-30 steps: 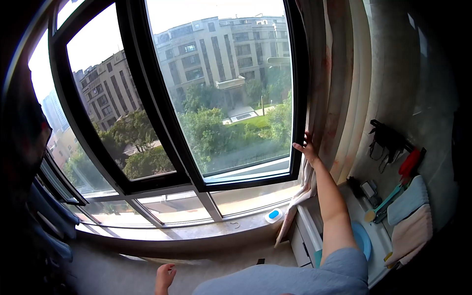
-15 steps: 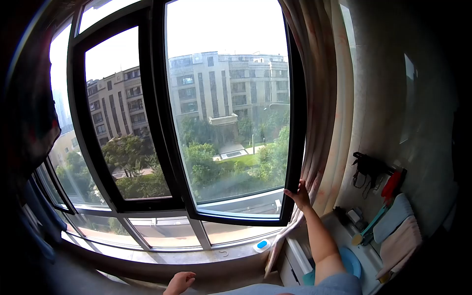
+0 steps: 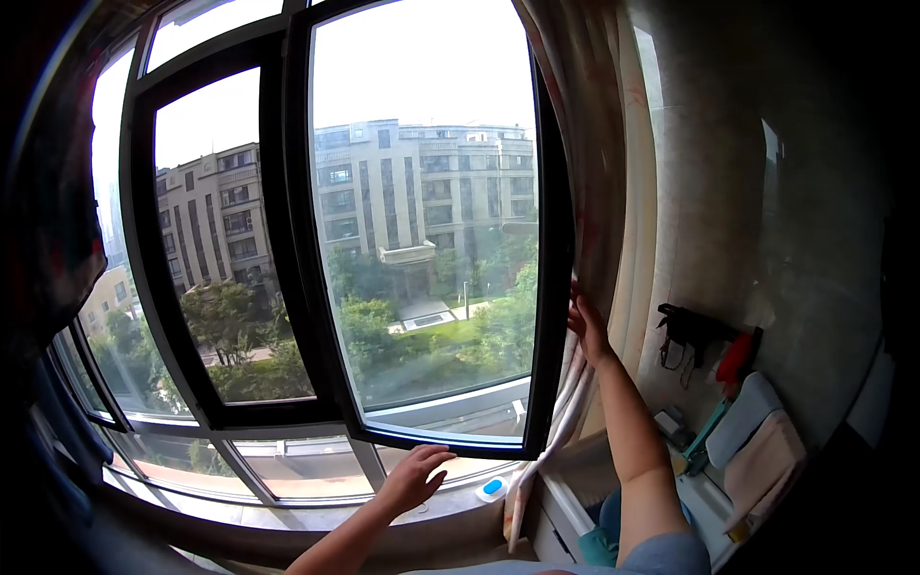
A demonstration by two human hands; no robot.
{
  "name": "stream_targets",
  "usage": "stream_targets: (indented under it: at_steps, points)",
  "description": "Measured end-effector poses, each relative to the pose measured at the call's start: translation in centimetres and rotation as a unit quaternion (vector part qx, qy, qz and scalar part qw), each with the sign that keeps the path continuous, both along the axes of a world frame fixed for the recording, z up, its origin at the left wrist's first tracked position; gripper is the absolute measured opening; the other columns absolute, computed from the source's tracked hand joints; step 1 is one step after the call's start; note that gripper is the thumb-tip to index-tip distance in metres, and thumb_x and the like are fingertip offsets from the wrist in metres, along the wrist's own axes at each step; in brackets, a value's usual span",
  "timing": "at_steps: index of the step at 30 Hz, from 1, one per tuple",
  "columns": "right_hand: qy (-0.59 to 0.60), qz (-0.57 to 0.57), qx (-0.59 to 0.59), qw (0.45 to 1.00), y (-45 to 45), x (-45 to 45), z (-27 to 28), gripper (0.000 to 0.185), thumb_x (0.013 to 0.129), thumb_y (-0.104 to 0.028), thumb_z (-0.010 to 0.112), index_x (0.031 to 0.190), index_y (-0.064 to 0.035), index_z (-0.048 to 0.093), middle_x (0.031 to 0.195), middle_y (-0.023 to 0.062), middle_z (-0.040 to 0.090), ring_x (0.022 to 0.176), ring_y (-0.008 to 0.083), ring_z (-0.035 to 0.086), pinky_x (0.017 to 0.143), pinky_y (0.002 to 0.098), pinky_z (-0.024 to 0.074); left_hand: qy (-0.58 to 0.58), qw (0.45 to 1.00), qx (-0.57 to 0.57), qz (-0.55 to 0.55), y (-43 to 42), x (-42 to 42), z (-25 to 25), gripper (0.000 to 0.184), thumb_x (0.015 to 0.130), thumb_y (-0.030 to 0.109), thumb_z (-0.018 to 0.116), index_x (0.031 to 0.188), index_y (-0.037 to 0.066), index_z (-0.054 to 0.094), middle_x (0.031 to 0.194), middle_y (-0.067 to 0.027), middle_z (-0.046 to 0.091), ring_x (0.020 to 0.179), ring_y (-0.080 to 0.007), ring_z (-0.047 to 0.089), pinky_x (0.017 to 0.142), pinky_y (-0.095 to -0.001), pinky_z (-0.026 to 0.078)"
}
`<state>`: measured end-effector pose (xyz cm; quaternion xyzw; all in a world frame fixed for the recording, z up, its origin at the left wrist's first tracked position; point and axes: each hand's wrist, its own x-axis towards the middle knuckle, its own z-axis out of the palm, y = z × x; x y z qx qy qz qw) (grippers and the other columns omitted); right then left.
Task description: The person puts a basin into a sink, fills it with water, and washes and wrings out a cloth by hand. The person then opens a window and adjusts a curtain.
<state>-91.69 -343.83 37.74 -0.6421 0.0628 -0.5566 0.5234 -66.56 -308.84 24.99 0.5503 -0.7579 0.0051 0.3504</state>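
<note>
A window sash (image 3: 548, 383) with a black frame is swung inward in front of me. My right hand (image 3: 589, 329) is at the sash's right edge, beside the curtain (image 3: 637, 240); its fingertips are partly hidden there, and I cannot make out whether they grip the frame. My left hand (image 3: 417, 477) is at the sash's bottom edge, palm down, with its fingers apart and the fingertips by the black frame. Through the glass, a building and trees show outside.
On the sill (image 3: 450, 505) stands a small white and blue item (image 3: 493, 487). At the lower right are a counter (image 3: 704, 498), a blue towel (image 3: 746, 422), a beige towel (image 3: 764, 465) and dark and red items hanging on the wall. Another framed window (image 3: 273, 414) is at the left.
My left hand has risen from below to the sash's bottom edge. My right hand has moved up along the sash's side edge. The view has tilted upward.
</note>
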Motion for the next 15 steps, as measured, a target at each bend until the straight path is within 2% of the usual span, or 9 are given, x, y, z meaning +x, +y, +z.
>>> stream_targets:
  at_steps: [3, 4, 5, 6, 8, 9, 12, 13, 15]
  points:
    - [0.048, -0.003, -0.014, 0.999, -1.9, -0.3, 5.3, 0.072, 0.093, -0.061, 0.050, 0.151, -0.0229, 0.033, 0.146, -0.0006, 0.044, 0.110, 0.0110, 0.056, 0.090, 0.0296, 0.0455, -0.075, 0.995, -0.052, -0.027, -4.7, -2.4, 2.4, 0.036, 0.089, 0.012, 0.063, 0.126, 0.014, 0.060, 0.133, -0.0127, 0.055, 0.124, -0.0326, 0.050, 0.103, -0.0449, 0.043]
    - [0.074, -0.015, -0.005, 0.997, -1.7, -0.7, 7.0, 0.073, 0.092, -0.062, 0.050, 0.152, -0.0232, 0.032, 0.149, -0.0005, 0.041, 0.110, 0.0116, 0.056, 0.090, 0.0301, 0.0459, -0.101, 0.993, -0.051, -0.028, -5.8, -3.2, 3.8, 0.038, 0.089, 0.013, 0.063, 0.127, 0.015, 0.059, 0.136, -0.0126, 0.052, 0.129, -0.0325, 0.046, 0.109, -0.0450, 0.039]
    - [0.083, -0.057, -0.030, 0.994, -0.9, -0.7, 8.5, 0.076, 0.091, -0.063, 0.050, 0.153, -0.0235, 0.029, 0.153, -0.0009, 0.035, 0.108, 0.0122, 0.056, 0.084, 0.0299, 0.0494, -0.151, 0.986, -0.072, -0.028, -6.9, -3.9, 5.4, 0.040, 0.090, 0.015, 0.063, 0.129, 0.016, 0.058, 0.141, -0.0123, 0.047, 0.134, -0.0321, 0.041, 0.115, -0.0462, 0.031]
    - [0.115, -0.069, -0.044, 0.990, -0.9, -0.9, 9.9, 0.086, 0.090, -0.066, 0.050, 0.156, -0.0234, 0.015, 0.156, -0.0015, 0.030, 0.111, 0.0132, 0.055, 0.078, 0.0290, 0.0526, -0.169, 0.981, -0.092, -0.030, -8.6, -4.1, 6.2, 0.043, 0.090, 0.016, 0.064, 0.132, 0.017, 0.056, 0.144, -0.0134, 0.044, 0.137, -0.0318, 0.038, 0.117, -0.0488, 0.025]
    - [0.136, -0.086, -0.063, 0.985, -0.1, -0.7, 11.9, 0.087, 0.093, -0.062, 0.049, 0.157, -0.0264, 0.002, 0.157, 0.0008, 0.027, 0.088, 0.0117, 0.063, 0.071, 0.0262, 0.0556, -0.205, 0.970, -0.127, -0.018, -11.1, -4.9, 8.8, 0.047, 0.088, 0.017, 0.066, 0.134, 0.017, 0.054, 0.146, -0.0145, 0.041, 0.139, -0.0313, 0.036, 0.118, -0.0503, 0.024]
    - [0.162, -0.104, -0.063, 0.979, -0.5, -0.6, 12.9, 0.091, 0.092, -0.066, 0.046, 0.155, -0.0278, -0.007, 0.157, 0.0037, 0.028, 0.077, 0.0149, 0.066, 0.074, 0.0283, 0.0560, -0.224, 0.962, -0.153, -0.008, -12.1, -5.4, 10.0, 0.050, 0.087, 0.017, 0.067, 0.135, 0.017, 0.054, 0.147, -0.0147, 0.041, 0.140, -0.0311, 0.035, 0.118, -0.0505, 0.023]
    - [0.207, -0.135, -0.041, 0.968, -1.1, -1.5, 16.4, 0.085, 0.089, -0.074, 0.041, 0.155, -0.0259, 0.017, 0.137, 0.0123, 0.052, 0.074, 0.0173, 0.067, 0.073, 0.0310, 0.0533, -0.302, 0.919, -0.254, 0.024, -16.0, -6.1, 13.4, 0.054, 0.083, 0.018, 0.070, 0.135, 0.019, 0.054, 0.150, -0.0102, 0.039, 0.143, -0.0270, 0.031, 0.119, -0.0517, 0.018]
    - [0.208, -0.135, -0.042, 0.968, -3.2, -1.4, 17.4, 0.085, 0.089, -0.074, 0.041, 0.155, -0.0259, 0.017, 0.137, 0.0123, 0.052, 0.074, 0.0173, 0.067, 0.073, 0.0310, 0.0533, -0.324, 0.903, -0.282, 0.021, -17.5, -6.2, 14.5, 0.053, 0.084, 0.019, 0.069, 0.134, 0.019, 0.054, 0.151, -0.0082, 0.039, 0.144, -0.0246, 0.030, 0.120, -0.0513, 0.018]
    - [0.233, -0.113, -0.033, 0.965, -7.6, -1.3, 18.5, 0.081, 0.088, -0.076, 0.041, 0.150, -0.0239, 0.034, 0.121, 0.0099, 0.061, 0.071, 0.0165, 0.066, 0.076, 0.0297, 0.0494, -0.345, 0.887, -0.306, 0.016, -20.0, -6.7, 16.4, 0.051, 0.084, 0.021, 0.069, 0.134, 0.018, 0.055, 0.151, -0.0062, 0.039, 0.144, -0.0222, 0.030, 0.120, -0.0509, 0.018]
